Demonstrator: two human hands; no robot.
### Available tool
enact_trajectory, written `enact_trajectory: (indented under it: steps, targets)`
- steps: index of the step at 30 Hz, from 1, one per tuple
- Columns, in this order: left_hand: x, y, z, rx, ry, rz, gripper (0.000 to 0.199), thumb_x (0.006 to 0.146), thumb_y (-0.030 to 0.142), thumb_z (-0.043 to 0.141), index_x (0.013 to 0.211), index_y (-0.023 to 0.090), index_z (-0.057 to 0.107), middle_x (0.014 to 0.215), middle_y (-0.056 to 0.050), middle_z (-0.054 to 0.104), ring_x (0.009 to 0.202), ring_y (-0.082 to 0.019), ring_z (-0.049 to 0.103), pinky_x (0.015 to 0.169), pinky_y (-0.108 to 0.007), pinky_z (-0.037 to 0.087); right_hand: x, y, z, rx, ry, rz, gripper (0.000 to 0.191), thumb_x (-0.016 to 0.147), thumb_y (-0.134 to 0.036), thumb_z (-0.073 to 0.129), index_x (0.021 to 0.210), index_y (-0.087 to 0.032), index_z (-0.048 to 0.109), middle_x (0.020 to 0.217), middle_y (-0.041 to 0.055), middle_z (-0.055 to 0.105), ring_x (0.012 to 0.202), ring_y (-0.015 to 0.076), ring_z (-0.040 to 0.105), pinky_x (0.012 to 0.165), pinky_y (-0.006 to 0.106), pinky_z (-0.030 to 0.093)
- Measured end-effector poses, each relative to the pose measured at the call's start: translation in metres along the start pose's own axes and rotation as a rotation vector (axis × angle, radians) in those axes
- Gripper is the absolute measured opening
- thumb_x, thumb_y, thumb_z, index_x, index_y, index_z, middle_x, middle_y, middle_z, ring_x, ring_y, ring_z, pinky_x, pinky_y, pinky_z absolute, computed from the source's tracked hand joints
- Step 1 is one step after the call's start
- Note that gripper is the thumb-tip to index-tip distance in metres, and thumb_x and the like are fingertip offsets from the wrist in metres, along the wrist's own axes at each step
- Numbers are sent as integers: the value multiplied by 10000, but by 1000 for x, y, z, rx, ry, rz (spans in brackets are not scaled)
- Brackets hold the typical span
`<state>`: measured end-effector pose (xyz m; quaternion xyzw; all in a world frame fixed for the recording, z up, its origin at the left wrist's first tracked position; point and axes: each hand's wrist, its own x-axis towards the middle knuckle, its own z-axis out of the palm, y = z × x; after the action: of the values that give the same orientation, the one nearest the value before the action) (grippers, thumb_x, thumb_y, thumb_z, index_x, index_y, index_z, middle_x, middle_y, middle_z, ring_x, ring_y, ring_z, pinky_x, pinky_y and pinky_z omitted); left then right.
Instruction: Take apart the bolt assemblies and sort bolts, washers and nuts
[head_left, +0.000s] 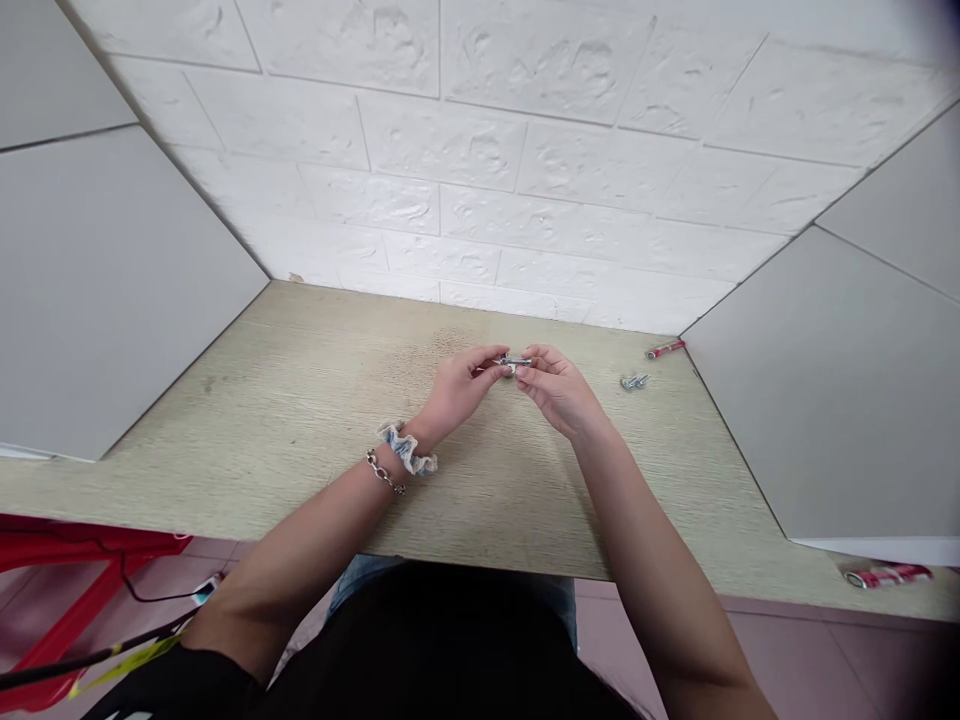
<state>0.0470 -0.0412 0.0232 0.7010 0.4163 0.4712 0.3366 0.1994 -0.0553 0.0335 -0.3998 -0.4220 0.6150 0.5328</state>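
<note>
A small silvery metal piece is held above the table between both hands, its exact kind too small to make out. My left hand pinches its left end between thumb and fingers. On the other end, the thumb and fingertips of my right hand are closed. Part of the piece is covered by the fingertips. To the right of my right hand lies a little pile of silvery metal pieces that look like screws.
The pale wood-grain table meets a white brick-patterned wall. Grey panels stand at left and right. One red cylinder lies by the right panel, and another red cylinder near the front right edge. A red stool is below left.
</note>
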Motion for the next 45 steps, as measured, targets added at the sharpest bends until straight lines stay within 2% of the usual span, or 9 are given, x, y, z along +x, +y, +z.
enact_trajectory:
  steps: [6,11,15,18,20,26,33,39,45]
  targets:
    - [3,2,-1,-184,-22,-198,320,745,301,612,1030,160,637,804,-34,666,657,-117,573,553,-229,455,2,1,-2,23,44,-15,260,562,-209,727,761,-206,559,694,-27,535,674,87,523,670,238,459]
    - [5,2,-1,-472,-35,-344,315,721,240,647,1024,155,632,863,-44,672,754,-115,607,659,-228,503,5,4,-2,162,116,68,164,646,-166,622,761,-194,509,712,-14,538,646,76,511,632,212,451]
    - [8,1,-4,-793,-47,-490,184,817,192,552,968,132,640,990,-71,649,867,-92,618,773,-176,517,2,9,3,213,-65,264,165,580,-59,494,655,-175,405,645,-24,463,565,60,455,526,188,390]
    - [10,0,-7,-892,-50,-579,177,868,174,480,910,131,646,995,-62,643,891,-70,615,789,-117,510,-1,12,9,192,-182,299,129,588,-128,470,635,-178,360,594,-40,374,504,63,401,472,200,333]
    - [11,0,-8,-944,-64,-626,189,879,170,465,887,132,650,961,-54,648,865,-58,619,785,-100,509,-1,13,13,103,-135,242,125,639,-211,487,647,-185,365,571,-50,340,470,64,361,451,206,298]
    - [7,0,-5,-1055,-209,-692,161,851,136,514,813,114,669,817,-44,661,707,-39,616,701,-91,516,0,11,10,-426,69,-216,278,694,-370,611,909,-213,532,524,-73,303,470,75,306,461,217,253]
    - [6,-4,-5,-1006,-297,-711,114,818,124,560,801,91,668,679,-28,637,587,-29,591,575,-85,499,-2,1,0,-680,20,-209,326,685,-396,621,906,-158,642,516,-60,297,492,67,279,485,222,249]
    - [6,-3,-6,-976,-333,-732,110,807,141,576,765,88,663,618,-24,618,540,-36,575,518,-97,484,-1,1,-2,-676,-26,-187,314,674,-382,627,893,-157,636,524,-65,291,499,66,289,494,221,260]
    - [7,-2,-9,-966,-364,-670,106,795,148,591,757,85,668,620,-29,621,526,-31,557,503,-92,467,-3,0,1,-651,59,-255,277,646,-340,649,847,-151,619,522,-75,236,484,57,254,483,214,253]
